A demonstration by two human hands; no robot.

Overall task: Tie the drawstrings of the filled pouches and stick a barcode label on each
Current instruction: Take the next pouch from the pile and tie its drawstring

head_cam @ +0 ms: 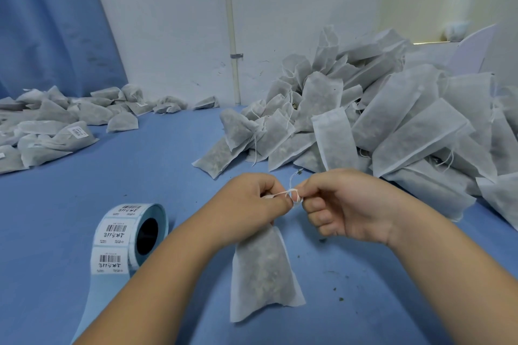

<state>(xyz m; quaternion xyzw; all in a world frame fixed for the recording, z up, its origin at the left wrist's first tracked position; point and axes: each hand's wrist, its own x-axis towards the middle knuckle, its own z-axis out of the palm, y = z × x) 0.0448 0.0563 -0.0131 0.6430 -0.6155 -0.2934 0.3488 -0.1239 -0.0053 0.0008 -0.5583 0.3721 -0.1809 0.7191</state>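
Note:
A filled white pouch [263,274] hangs below my hands, its bottom resting on the blue table [145,171]. My left hand [246,204] grips the gathered neck of the pouch. My right hand [344,204] pinches the white drawstring [293,194], which loops between the two hands with a loose end sticking up. A roll of barcode labels [129,235] lies on its side to the left of my left forearm, with a strip of blue backing paper trailing toward the near edge.
A large heap of filled pouches [392,120] covers the right and back of the table against the white wall. A lower spread of pouches [56,126], some with labels, lies at the far left. Small dark crumbs dot the table near my right arm.

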